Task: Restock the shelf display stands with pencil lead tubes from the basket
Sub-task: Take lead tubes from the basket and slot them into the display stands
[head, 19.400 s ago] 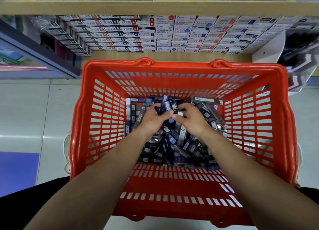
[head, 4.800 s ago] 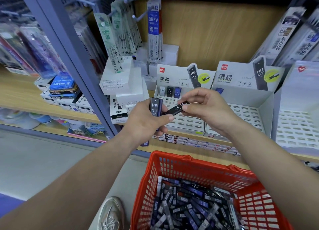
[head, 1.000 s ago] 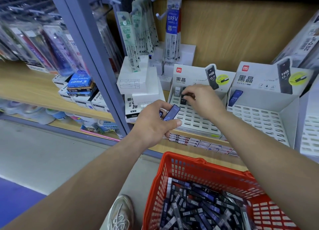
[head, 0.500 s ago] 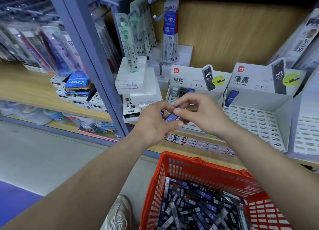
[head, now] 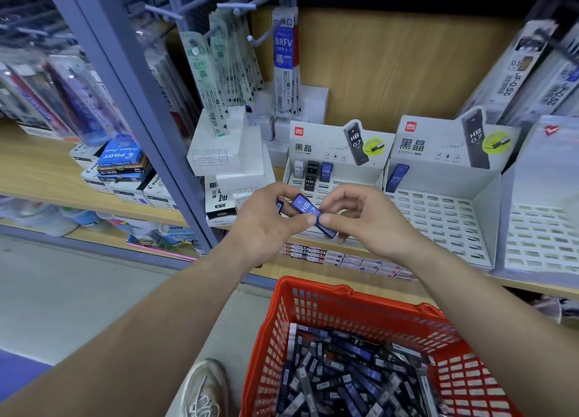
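Head view shows a blue lead tube point(head: 305, 209) pinched by the thumbs and curled fingers of left hand point(head: 266, 228) and right hand point(head: 369, 225), long axis far-left to near-right, just near of the left display stand point(head: 316, 148), whose slots lie closer to the right hand.

Refill packs point(head: 283, 62) above white boxes point(head: 219, 148)

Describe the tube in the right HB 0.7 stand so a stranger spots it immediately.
Above the red basket, two white stands show HB 0.7. The right stand holds a blue tube in its back left corner. It stands alone; the left stand holds several.
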{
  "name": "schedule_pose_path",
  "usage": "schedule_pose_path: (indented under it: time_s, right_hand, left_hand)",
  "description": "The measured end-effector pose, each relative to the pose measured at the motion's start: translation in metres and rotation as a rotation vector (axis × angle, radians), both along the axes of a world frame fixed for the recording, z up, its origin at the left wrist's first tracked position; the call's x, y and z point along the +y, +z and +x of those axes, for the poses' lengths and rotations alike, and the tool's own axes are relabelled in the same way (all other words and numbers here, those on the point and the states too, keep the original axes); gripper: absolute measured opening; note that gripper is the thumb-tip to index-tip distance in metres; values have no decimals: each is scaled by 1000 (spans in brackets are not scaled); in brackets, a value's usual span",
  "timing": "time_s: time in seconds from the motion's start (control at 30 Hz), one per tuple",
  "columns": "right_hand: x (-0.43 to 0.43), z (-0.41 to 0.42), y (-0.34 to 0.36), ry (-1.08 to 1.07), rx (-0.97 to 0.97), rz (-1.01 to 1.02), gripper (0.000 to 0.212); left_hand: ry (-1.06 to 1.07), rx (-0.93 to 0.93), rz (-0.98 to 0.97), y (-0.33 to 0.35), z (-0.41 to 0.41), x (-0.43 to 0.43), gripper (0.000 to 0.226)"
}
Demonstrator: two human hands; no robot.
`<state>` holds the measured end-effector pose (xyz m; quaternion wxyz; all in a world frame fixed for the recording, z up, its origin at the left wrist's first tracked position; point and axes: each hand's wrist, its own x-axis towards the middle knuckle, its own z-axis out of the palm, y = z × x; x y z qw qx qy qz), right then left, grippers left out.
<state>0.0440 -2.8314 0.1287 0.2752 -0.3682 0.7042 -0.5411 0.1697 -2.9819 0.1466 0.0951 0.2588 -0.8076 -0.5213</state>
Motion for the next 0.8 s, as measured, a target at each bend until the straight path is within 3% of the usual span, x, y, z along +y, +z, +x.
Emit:
schedule_pose_path:
  time_s: [0.17,0.43,0.8]
  right_hand:
    - [-2,-10,-5,73,-38,12,51]
    - [-32,-57,-25,-401,245,9,31]
    - [-49,-71,-41,-464,512,29,15]
  left_hand:
    - [-16,-20,43,-1,3,-2,26]
    - [-34,-37,93,0,12,-10,30]
    - [24,-25,212,-1,18,-17,12]
